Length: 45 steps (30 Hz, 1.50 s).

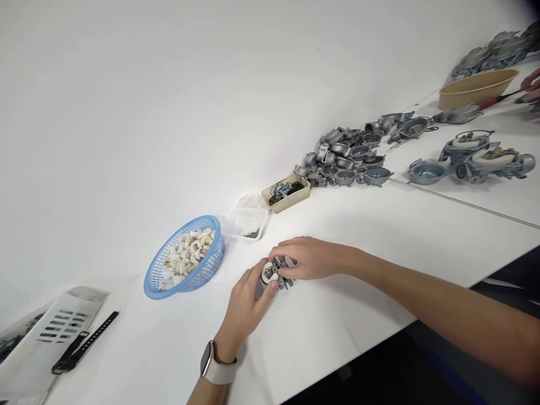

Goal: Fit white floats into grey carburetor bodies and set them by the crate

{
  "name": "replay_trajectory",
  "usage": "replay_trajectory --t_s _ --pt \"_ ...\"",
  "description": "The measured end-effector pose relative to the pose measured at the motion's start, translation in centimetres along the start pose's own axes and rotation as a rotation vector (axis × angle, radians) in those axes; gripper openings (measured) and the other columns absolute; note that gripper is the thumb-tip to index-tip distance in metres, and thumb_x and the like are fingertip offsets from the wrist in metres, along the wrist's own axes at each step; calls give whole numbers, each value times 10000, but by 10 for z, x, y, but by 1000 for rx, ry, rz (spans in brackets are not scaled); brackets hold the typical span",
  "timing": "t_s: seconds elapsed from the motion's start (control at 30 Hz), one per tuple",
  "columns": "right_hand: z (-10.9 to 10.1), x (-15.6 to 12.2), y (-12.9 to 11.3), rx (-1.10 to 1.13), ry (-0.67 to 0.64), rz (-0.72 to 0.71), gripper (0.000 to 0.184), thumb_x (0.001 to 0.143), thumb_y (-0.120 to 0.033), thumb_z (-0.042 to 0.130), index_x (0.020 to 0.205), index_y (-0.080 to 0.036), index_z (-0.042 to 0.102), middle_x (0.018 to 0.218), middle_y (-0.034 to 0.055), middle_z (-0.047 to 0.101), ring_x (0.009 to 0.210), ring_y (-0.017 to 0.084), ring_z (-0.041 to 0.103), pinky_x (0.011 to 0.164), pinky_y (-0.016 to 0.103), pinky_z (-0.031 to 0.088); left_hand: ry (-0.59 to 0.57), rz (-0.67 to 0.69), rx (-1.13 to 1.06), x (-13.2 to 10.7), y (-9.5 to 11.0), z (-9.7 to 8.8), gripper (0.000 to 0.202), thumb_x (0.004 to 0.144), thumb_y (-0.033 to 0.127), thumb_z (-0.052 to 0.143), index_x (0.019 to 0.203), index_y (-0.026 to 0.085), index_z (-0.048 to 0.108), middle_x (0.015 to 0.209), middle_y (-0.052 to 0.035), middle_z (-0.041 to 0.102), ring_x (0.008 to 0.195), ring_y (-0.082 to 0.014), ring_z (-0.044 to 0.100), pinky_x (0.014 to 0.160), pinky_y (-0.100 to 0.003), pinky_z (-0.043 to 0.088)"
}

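My two hands meet over a small grey metal carburetor part (276, 274) with a white ring fitted on it, resting on the white table (358, 236). My left hand (248, 301), with a white-strapped watch on the wrist, grips the part from below and the left. My right hand (307, 257) closes its fingers over the part's top and right side. Just left of my hands stands a blue plastic basket (185, 260) holding several white curved pieces.
A clear tray (251, 218) and a beige tray (287, 192) of small parts sit behind my hands. A heap of grey metal housings (346, 154) runs back right. Another person's hand (532, 84) holds a tool by a tan bowl (476, 87). A black strap (84, 343) lies at left.
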State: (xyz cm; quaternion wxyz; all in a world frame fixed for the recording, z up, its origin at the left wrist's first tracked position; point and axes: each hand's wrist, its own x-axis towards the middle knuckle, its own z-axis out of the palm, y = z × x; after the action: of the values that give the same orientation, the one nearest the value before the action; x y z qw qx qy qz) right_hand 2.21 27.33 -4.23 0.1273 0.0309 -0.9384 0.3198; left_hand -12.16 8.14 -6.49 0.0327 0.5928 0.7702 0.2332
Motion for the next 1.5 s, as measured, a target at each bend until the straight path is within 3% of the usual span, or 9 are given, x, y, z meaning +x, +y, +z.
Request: replay_trajectory --t_s 0.5,0.87,1.5 --pt "0 1 -1 -3 -8 15 229 886 -285 559 1086 -243 662 976 20 682 835 179 595 760 296 386 -20 -1 -5 0 4 -2 497 1007 466 451 1432 208 471 1208 -107 678 1071 -255 643 909 -393 516" --pt "0 1 -1 -14 -5 15 195 883 -273 556 1045 -241 661 955 10 678 808 164 581 743 291 375 23 30 -22 0 -8 6 495 997 477 467 1429 234 472 1229 -99 673 1073 -255 643 894 -385 515" --pt "-1 0 -3 -22 6 11 183 878 -271 560 1026 -235 662 934 12 674 799 165 576 740 285 371 9 23 -19 0 -11 8 514 1001 489 466 1444 230 447 1289 -99 641 1143 -256 613 949 -401 492"
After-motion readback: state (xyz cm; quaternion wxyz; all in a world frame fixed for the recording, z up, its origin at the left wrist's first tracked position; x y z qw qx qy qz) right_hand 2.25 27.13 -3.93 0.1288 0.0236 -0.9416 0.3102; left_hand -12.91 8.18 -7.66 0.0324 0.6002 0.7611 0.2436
